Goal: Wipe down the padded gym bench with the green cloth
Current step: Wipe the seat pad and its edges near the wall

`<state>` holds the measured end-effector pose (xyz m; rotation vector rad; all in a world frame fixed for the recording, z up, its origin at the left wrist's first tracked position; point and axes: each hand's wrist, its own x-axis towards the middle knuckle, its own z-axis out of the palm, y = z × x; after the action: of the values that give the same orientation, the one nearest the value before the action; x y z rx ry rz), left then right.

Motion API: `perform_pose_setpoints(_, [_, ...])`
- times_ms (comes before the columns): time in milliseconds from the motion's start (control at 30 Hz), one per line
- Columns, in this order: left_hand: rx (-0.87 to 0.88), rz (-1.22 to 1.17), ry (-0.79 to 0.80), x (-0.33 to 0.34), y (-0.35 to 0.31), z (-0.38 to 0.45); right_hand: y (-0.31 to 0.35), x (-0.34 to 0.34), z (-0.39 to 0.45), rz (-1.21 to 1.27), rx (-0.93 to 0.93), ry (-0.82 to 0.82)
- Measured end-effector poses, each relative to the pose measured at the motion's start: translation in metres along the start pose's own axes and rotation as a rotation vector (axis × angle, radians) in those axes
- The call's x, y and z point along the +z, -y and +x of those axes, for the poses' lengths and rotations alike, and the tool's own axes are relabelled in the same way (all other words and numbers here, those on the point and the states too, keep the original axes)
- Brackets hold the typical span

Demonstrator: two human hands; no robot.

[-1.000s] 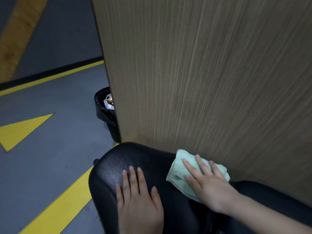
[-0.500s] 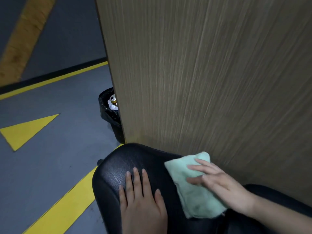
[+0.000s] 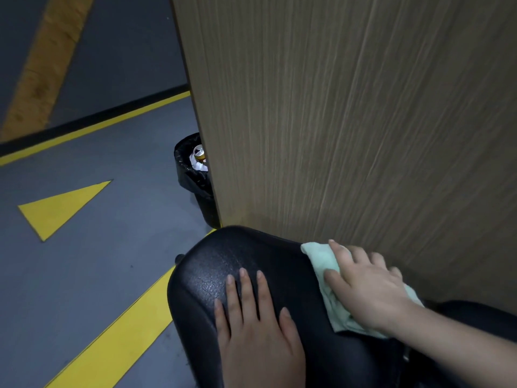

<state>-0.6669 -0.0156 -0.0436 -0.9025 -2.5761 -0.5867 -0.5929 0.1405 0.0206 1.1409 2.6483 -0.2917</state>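
You see a pale mint-green cloth (image 3: 317, 257) on a black pebble-grained bench pad (image 3: 223, 264). The panel (image 3: 349, 121) beside it is light brown with fine streaked wood grain. The floor (image 3: 92, 264) is slate grey, marked with yellow stripes and a yellow triangle (image 3: 60, 207). The bin liner (image 3: 193, 180) is glossy black.

Honestly no readable text anywhere here, and the can (image 3: 199, 153) sitting in the bin (image 3: 193, 175) is way too small to make out.

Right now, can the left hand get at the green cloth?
Probably yes: the left hand lies flat on the bench pad beside the green cloth, with bare pad between them; only the right hand covers most of it.
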Motion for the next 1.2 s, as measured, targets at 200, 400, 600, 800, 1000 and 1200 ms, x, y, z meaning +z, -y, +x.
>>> perform_pose_setpoints(200, [-0.005, 0.012, 0.033, -0.003, 0.000, 0.001, -0.006, -0.009, 0.015, -0.040, -0.392, 0.044])
perform_pose_setpoints(400, [-0.011, 0.006, 0.002, -0.005, -0.001, 0.000, -0.041, -0.012, -0.002, -0.025, -0.536, 0.094])
perform_pose_setpoints(600, [-0.022, -0.006, -0.001, -0.003, -0.002, 0.000, -0.074, -0.001, -0.009, 0.115, -0.472, 0.134])
perform_pose_setpoints(800, [-0.020, 0.004, -0.014, -0.002, -0.002, 0.001, -0.028, -0.019, 0.043, 0.005, -0.596, 0.182])
perform_pose_setpoints(1000, [-0.013, -0.002, 0.000, -0.006, -0.002, 0.001, 0.017, -0.020, 0.057, -0.072, -0.669, 0.125])
perform_pose_setpoints(1200, [-0.021, -0.007, 0.027, -0.010, -0.003, -0.001, -0.059, 0.001, -0.001, -0.014, -0.609, 0.026])
